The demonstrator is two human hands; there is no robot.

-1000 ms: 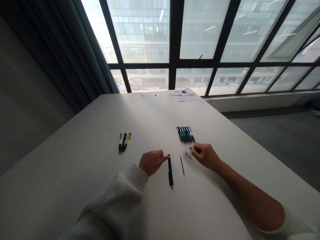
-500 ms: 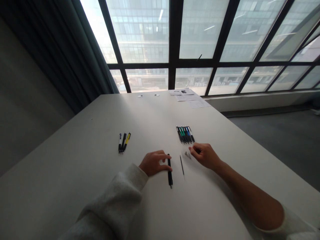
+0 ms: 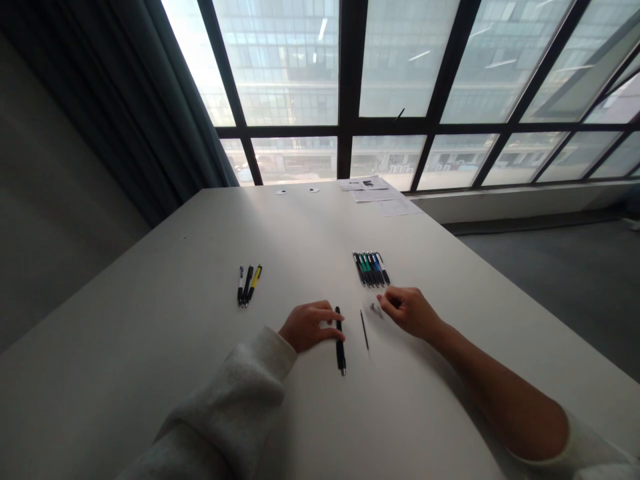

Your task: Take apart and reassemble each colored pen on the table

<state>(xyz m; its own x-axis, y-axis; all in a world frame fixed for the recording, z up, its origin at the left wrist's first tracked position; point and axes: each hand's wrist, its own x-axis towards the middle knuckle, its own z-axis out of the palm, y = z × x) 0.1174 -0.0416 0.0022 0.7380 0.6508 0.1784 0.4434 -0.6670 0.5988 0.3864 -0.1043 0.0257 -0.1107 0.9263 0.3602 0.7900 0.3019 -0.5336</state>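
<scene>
The left hand (image 3: 307,325) rests on the white worktop (image 3: 150,373), its fingers (image 3: 325,312) stretched fairly wide, their tips against a black pen (image 3: 340,341) that lies pointing toward the near edge; whether they grip it, I cannot tell. The right hand (image 3: 410,312) has its fingers (image 3: 389,300) curled narrow, their tips partly hidden, just beside one small silvery piece (image 3: 376,310), too small to make out. One thin black rod (image 3: 364,330) lies between pen and piece. Farther away lie three pens (image 3: 249,285) on the left and a tight row of black, green and blue pens (image 3: 371,269) on the right, about seven, hard to count. Sheets of paper (image 3: 380,190) lie at the far edge.
</scene>
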